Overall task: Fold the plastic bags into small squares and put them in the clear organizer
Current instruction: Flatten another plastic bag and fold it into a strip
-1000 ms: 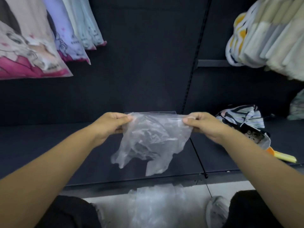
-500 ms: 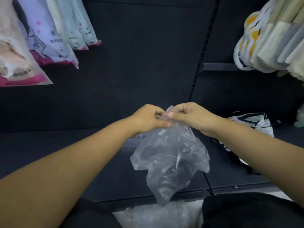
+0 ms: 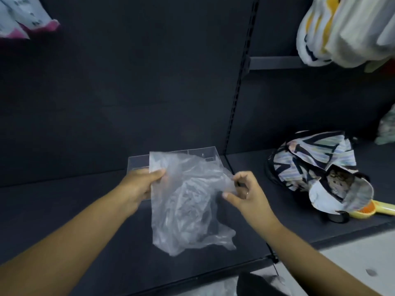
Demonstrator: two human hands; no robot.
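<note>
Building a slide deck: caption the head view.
Left hand and right hand hold a clear plastic bag in front of the clear organizer on a shelf.

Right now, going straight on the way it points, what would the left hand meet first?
Probably the clear organizer just beyond the left hand, behind the plastic bag; depth is unclear.

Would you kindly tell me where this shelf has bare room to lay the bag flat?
The shelf is bare left of the clear organizer and in front of it, beneath the held plastic bag. Right of the upright, the patterned pouch and yellow brush crowd it.
</note>
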